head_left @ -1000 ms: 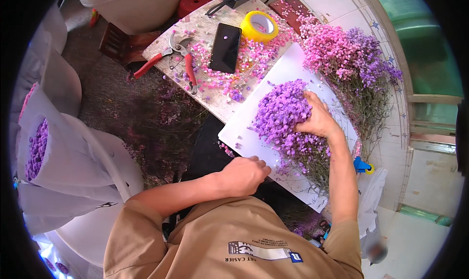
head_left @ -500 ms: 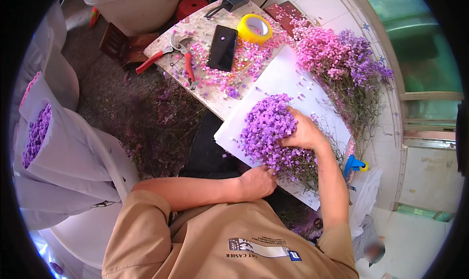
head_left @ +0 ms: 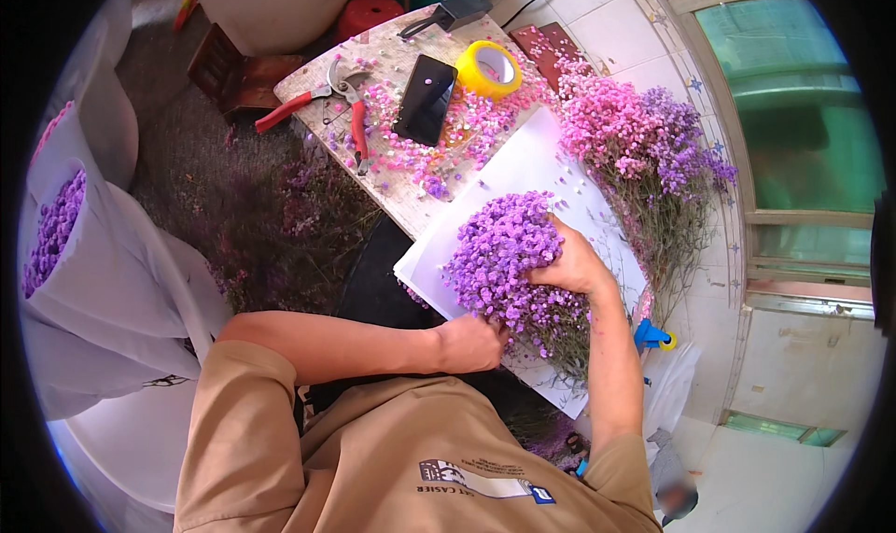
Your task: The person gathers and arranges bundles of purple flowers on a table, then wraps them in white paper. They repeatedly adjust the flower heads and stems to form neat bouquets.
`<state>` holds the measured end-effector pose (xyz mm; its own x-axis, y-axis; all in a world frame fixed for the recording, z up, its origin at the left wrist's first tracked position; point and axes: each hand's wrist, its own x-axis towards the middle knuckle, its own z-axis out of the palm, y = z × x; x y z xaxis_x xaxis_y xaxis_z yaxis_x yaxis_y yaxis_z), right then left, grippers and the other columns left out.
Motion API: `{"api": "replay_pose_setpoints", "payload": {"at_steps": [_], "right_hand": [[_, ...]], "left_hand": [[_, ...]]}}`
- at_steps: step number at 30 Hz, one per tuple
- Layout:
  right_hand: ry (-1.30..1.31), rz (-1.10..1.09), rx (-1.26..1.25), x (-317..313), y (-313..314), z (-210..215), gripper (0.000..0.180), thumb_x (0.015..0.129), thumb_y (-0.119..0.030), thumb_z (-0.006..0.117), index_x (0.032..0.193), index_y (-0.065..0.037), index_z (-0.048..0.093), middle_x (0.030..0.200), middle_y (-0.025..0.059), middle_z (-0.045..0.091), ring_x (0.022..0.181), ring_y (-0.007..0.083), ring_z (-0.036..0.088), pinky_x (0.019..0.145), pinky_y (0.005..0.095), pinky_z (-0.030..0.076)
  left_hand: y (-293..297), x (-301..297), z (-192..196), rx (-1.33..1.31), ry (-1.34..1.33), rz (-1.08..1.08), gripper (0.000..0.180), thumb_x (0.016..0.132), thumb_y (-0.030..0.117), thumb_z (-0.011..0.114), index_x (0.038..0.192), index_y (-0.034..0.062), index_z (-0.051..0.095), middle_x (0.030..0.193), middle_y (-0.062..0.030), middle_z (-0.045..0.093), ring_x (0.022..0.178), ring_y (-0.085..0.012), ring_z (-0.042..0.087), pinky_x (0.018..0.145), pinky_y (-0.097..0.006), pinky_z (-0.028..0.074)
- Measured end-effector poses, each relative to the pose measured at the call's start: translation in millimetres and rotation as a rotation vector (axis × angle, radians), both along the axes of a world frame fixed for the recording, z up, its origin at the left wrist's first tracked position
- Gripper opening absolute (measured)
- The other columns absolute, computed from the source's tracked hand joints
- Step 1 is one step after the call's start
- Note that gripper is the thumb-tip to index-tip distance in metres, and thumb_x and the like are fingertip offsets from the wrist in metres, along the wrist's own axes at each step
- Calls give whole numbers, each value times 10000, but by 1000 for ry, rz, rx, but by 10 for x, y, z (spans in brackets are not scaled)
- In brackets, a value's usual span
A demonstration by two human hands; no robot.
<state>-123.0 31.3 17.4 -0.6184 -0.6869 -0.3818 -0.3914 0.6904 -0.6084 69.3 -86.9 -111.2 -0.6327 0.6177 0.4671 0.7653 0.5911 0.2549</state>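
A full bunch of purple baby's breath (head_left: pixel 502 251) lies tilted over white paper sheets (head_left: pixel 431 264), blossoms toward the far left and thin green stems toward the near right. From the right, my right hand (head_left: pixel 571 259) wraps round it just behind the blossoms; its fingertips are buried in the flowers. My left hand (head_left: pixel 472 343) is closed at the bunch's near edge, against the lower sprigs, with its fingertips partly hidden. Beyond the paper on the right rests a loose heap of pink baby's breath (head_left: pixel 611 127) and paler purple baby's breath (head_left: pixel 679 150), stems toward me.
On the worn tabletop (head_left: pixel 308 92) lie red-handled pruning shears (head_left: pixel 347 104), a black phone (head_left: pixel 426 99), a yellow tape roll (head_left: pixel 489 70) and scattered blossoms. Wrapped purple flowers (head_left: pixel 56 234) stand at the left. A blue tape dispenser (head_left: pixel 651 336) sits right of the paper.
The view has shifted slightly. My left hand has slid a little left along the bunch's near edge; my right hand keeps its hold on the bunch.
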Motion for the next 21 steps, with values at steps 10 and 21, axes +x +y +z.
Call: {"api": "replay_pose_setpoints", "payload": {"at_steps": [10, 21], "right_hand": [[134, 1, 88, 128, -281, 32, 978, 572, -283, 925, 1437, -14, 557, 1331, 233, 667, 1235, 388, 650, 1077, 431, 497], [81, 65, -39, -202, -169, -241, 891, 589, -206, 902, 1396, -6, 584, 1289, 223, 643, 1182, 369, 625, 1102, 437, 464]], "left_hand": [[49, 14, -73, 34, -214, -96, 143, 788, 165, 649, 779, 52, 736, 719, -101, 707, 624, -271, 728, 505, -420, 583], [-390, -89, 225, 83, 70, -66, 114, 800, 213, 640, 796, 102, 670, 982, -40, 600, 919, -200, 582, 745, -336, 478]]}}
